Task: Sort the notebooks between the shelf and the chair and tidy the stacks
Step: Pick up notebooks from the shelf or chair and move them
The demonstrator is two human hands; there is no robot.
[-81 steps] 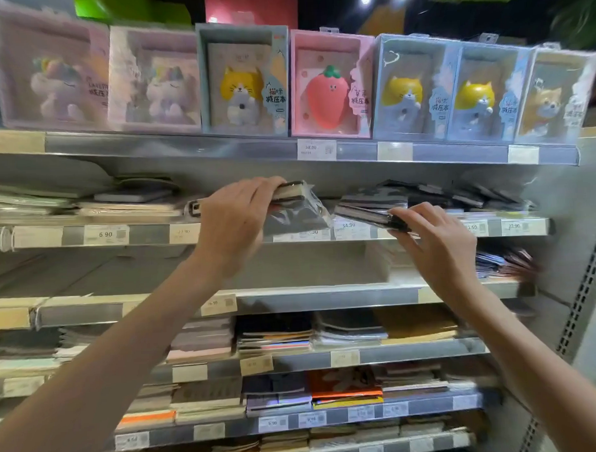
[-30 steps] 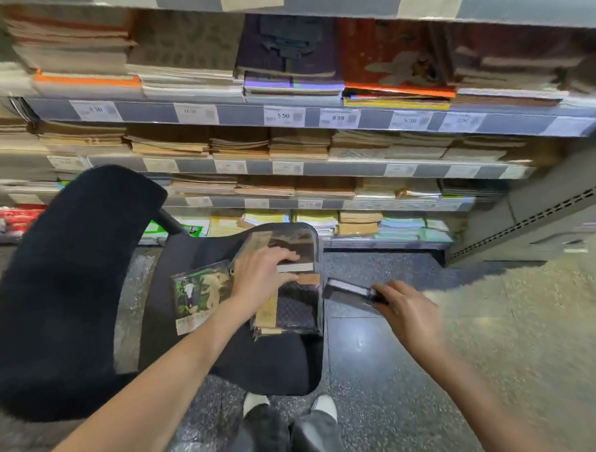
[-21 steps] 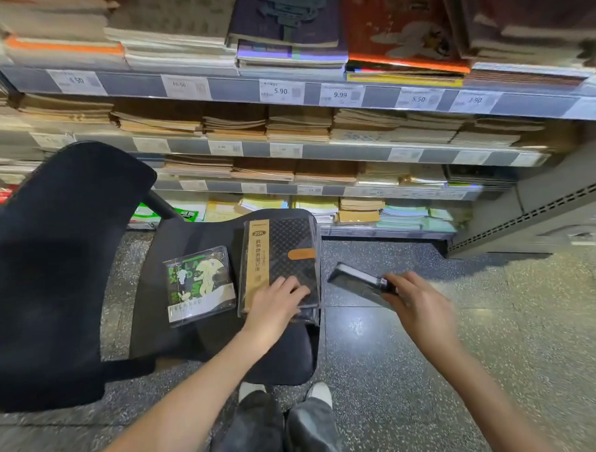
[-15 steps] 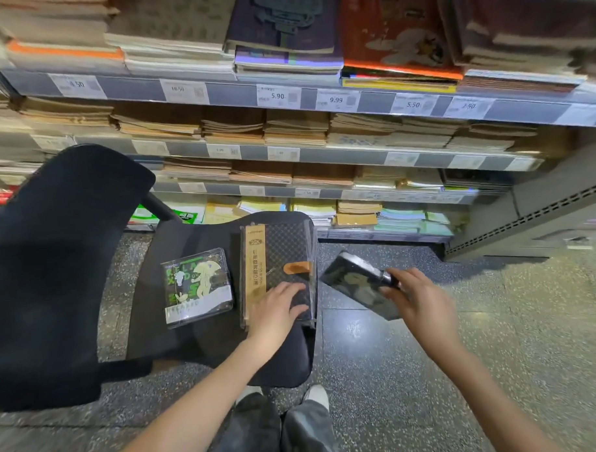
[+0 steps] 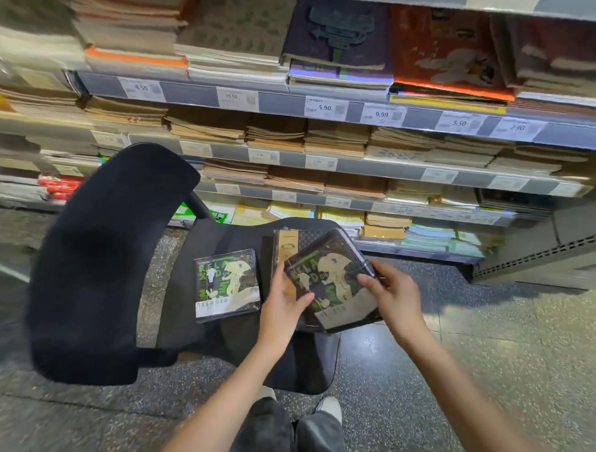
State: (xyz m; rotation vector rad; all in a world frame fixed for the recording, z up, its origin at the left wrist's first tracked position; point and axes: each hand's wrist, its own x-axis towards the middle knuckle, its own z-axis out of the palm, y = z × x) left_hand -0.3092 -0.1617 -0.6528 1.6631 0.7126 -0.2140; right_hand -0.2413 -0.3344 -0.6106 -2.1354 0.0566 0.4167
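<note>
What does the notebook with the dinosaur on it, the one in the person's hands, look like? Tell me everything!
The held notebook is square and dark, in shiny clear wrap, with green letters and a pale cartoon dinosaur on the cover. It is tilted, its top corner pointing away. The right hand pinches its right edge, and the left hand touches its left side with its fingers. It sits over the checkered notebook on the black chair. A matching notebook lies flat to its left.
</note>
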